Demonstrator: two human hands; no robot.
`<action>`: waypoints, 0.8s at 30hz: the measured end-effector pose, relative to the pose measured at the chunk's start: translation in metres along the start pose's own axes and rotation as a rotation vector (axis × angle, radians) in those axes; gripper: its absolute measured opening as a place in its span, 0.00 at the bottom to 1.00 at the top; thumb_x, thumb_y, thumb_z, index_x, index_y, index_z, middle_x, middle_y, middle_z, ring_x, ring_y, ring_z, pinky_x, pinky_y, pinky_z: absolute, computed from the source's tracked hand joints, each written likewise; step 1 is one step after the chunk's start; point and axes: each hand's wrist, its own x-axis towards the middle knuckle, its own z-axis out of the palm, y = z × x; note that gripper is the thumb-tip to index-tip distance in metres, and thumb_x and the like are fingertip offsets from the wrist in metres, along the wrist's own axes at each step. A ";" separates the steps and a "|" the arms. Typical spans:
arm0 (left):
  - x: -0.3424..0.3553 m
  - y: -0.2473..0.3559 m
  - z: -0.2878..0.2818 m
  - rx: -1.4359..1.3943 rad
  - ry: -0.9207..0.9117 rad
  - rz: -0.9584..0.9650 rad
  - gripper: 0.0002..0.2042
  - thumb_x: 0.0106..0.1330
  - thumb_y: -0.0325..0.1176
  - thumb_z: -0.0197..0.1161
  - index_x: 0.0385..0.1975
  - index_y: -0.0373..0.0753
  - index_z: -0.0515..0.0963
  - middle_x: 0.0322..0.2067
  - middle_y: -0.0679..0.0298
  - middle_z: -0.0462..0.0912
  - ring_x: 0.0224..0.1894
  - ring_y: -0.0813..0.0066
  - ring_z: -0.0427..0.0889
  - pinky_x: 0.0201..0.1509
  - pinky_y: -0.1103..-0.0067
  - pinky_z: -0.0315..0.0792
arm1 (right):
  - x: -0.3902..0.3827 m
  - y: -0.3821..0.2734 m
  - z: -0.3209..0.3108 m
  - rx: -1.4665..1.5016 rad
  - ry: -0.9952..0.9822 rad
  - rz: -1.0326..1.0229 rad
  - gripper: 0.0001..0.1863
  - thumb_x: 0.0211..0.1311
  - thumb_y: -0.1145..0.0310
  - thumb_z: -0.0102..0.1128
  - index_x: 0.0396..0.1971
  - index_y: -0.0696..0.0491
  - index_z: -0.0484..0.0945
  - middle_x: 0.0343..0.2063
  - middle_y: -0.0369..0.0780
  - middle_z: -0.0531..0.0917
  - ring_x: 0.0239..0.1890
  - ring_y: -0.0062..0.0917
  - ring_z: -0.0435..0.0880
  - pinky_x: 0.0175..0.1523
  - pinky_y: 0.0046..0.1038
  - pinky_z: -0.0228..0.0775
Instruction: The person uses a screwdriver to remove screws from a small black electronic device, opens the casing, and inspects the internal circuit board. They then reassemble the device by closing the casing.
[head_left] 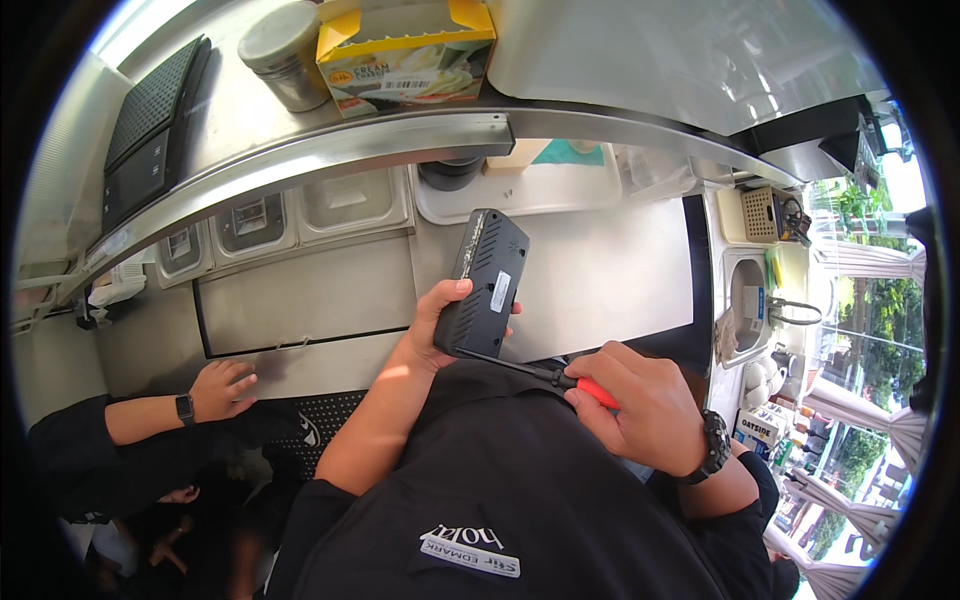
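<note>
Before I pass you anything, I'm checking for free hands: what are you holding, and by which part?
Left hand: black rectangular plastic device, by its long sides. Right hand: red-handled, dark-shafted screwdriver, by its handle.

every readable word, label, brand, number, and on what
I won't copy wording, only place it:
Yellow box: printed lettering, barcode
White carton: dark lettering
Black top: white lettering
White tag: dark lettering, upside down
Black device: label too small to read
Other print: too small or blurred
</note>
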 end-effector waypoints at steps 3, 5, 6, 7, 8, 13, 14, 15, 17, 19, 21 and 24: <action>0.000 0.002 0.001 0.060 0.052 -0.005 0.36 0.65 0.50 0.66 0.64 0.25 0.73 0.50 0.43 0.85 0.55 0.50 0.88 0.53 0.60 0.90 | 0.000 -0.002 0.001 -0.039 0.020 -0.001 0.11 0.60 0.71 0.74 0.42 0.55 0.85 0.30 0.42 0.83 0.28 0.39 0.84 0.33 0.35 0.76; 0.000 0.002 0.003 0.093 0.140 0.035 0.34 0.66 0.49 0.66 0.63 0.26 0.74 0.48 0.45 0.85 0.53 0.52 0.88 0.50 0.62 0.90 | -0.002 -0.001 0.003 -0.069 0.039 0.000 0.11 0.61 0.71 0.73 0.42 0.55 0.85 0.30 0.43 0.83 0.29 0.39 0.84 0.34 0.36 0.76; 0.000 0.002 0.004 0.110 0.183 0.054 0.33 0.66 0.49 0.67 0.62 0.26 0.75 0.47 0.46 0.86 0.52 0.53 0.89 0.49 0.63 0.90 | -0.002 0.001 0.006 -0.082 0.050 -0.001 0.11 0.61 0.71 0.73 0.42 0.56 0.84 0.29 0.43 0.82 0.29 0.40 0.84 0.35 0.36 0.76; 0.000 0.003 0.005 0.127 0.212 0.049 0.33 0.66 0.49 0.67 0.61 0.27 0.75 0.46 0.47 0.86 0.51 0.53 0.89 0.47 0.63 0.90 | -0.002 0.003 0.009 -0.097 0.049 0.006 0.11 0.62 0.70 0.72 0.42 0.56 0.84 0.29 0.43 0.82 0.30 0.40 0.84 0.35 0.37 0.76; -0.001 0.003 0.006 0.144 0.241 0.043 0.32 0.66 0.49 0.67 0.60 0.27 0.75 0.46 0.48 0.85 0.50 0.54 0.89 0.46 0.64 0.90 | -0.003 0.006 0.012 -0.092 0.054 0.014 0.11 0.62 0.70 0.72 0.42 0.57 0.84 0.30 0.43 0.82 0.31 0.40 0.84 0.36 0.37 0.76; -0.001 0.007 0.010 0.233 0.315 0.009 0.31 0.66 0.49 0.67 0.59 0.28 0.75 0.44 0.52 0.84 0.49 0.56 0.88 0.43 0.65 0.89 | -0.001 0.028 0.023 -0.160 -0.051 0.088 0.09 0.64 0.66 0.70 0.36 0.53 0.80 0.32 0.40 0.77 0.33 0.39 0.81 0.39 0.40 0.74; -0.002 0.007 0.010 0.249 0.331 0.005 0.31 0.66 0.49 0.67 0.59 0.29 0.75 0.44 0.52 0.83 0.49 0.57 0.88 0.43 0.65 0.88 | -0.002 0.031 0.024 -0.198 -0.001 0.013 0.09 0.64 0.66 0.70 0.36 0.53 0.80 0.32 0.41 0.77 0.33 0.40 0.81 0.39 0.41 0.73; -0.002 0.007 0.011 0.263 0.330 0.008 0.30 0.66 0.49 0.67 0.59 0.29 0.75 0.44 0.53 0.83 0.49 0.57 0.88 0.43 0.65 0.88 | -0.002 0.033 0.025 -0.241 0.024 -0.023 0.09 0.64 0.66 0.70 0.37 0.53 0.79 0.32 0.41 0.76 0.33 0.41 0.81 0.40 0.42 0.73; -0.002 0.009 0.012 0.286 0.365 0.006 0.30 0.66 0.49 0.68 0.59 0.31 0.75 0.44 0.54 0.82 0.49 0.58 0.87 0.41 0.65 0.88 | -0.003 0.034 0.027 -0.248 0.054 -0.052 0.10 0.65 0.66 0.70 0.38 0.53 0.78 0.32 0.41 0.76 0.32 0.42 0.81 0.39 0.42 0.73; -0.002 0.010 0.013 0.292 0.370 0.000 0.30 0.66 0.49 0.68 0.60 0.31 0.74 0.44 0.55 0.81 0.48 0.59 0.87 0.41 0.66 0.87 | -0.003 0.034 0.029 -0.179 0.057 -0.030 0.10 0.65 0.66 0.69 0.40 0.54 0.78 0.32 0.41 0.76 0.31 0.42 0.81 0.39 0.42 0.73; -0.003 0.010 0.013 0.287 0.347 -0.010 0.30 0.66 0.49 0.68 0.60 0.32 0.74 0.44 0.55 0.81 0.48 0.59 0.87 0.40 0.66 0.87 | -0.005 0.032 0.032 -0.067 0.030 0.081 0.12 0.64 0.66 0.70 0.41 0.54 0.78 0.32 0.41 0.76 0.30 0.41 0.81 0.38 0.41 0.73; -0.002 0.011 0.013 0.313 0.319 -0.054 0.41 0.62 0.49 0.68 0.76 0.50 0.61 0.51 0.61 0.73 0.45 0.66 0.82 0.42 0.65 0.80 | -0.008 0.033 0.036 0.007 0.019 0.130 0.12 0.63 0.67 0.71 0.43 0.53 0.79 0.34 0.42 0.77 0.30 0.39 0.82 0.36 0.39 0.73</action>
